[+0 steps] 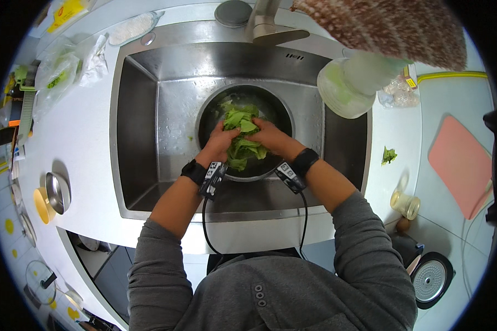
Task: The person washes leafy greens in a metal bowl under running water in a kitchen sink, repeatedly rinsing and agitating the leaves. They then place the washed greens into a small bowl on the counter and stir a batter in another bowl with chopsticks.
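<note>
Green leafy lettuce [246, 126] is bunched between my two hands, over a round metal basin [287, 111] standing in the sink. My left hand [221, 140] grips the bunch from its left side, thumb across the leaves. From the right, my right hand [273, 138] presses against the same bunch with its fingers partly hidden among the leaves. Some leaves hang down toward the basin's near rim. The inside of the basin looks dark and wet, but the water level is hard to make out. Both wrists wear black straps with small cabled devices.
Around the basin is a stainless steel sink [176, 124], with a faucet [269, 31] at its far edge. A cloudy plastic bottle [348, 85] overhangs the right side. Metal bowl [58, 193] and plastic bag [60, 74] lie left; lettuce scrap [389, 155], glass jar [405, 205] and pink cutting board [459, 165] right.
</note>
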{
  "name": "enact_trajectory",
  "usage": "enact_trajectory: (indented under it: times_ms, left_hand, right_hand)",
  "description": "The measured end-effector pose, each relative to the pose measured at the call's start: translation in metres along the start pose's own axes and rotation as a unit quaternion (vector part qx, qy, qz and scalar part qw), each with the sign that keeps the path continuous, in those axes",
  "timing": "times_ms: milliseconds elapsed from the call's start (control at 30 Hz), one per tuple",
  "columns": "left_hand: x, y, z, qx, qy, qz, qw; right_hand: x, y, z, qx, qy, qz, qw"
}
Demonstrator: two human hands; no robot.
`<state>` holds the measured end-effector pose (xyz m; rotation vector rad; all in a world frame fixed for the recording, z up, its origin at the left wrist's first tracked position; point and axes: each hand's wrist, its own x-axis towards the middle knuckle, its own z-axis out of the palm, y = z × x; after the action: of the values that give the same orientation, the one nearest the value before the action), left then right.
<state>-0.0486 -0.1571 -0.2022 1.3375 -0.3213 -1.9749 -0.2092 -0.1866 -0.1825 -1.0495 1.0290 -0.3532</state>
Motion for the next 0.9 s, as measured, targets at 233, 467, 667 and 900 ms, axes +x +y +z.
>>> enact_trajectory:
  times_ms: [233,467,667,900]
  left_hand:
    - [-0.019,0.024,0.004,0.033,0.147,0.115,0.982]
    - [0.002,0.0,-0.009,0.551,0.196,0.079,0.807]
    - [0.019,-0.012,-0.002,0.142,0.084,-0.114,0.98]
    - [-0.011,0.009,-0.007,0.126,0.135,0.0,0.983]
  right_hand:
    - [-0.012,-0.013,-0.034,-0.251,0.151,0.001,0.956]
    - [-0.001,-0.002,-0.011,-0.514,0.108,0.061,0.849]
    - [0.025,0.025,0.017,-0.37,-0.002,0.071,0.926]
    - [-0.005,0.002,-0.008,-0.247,0.111,0.016,0.963]
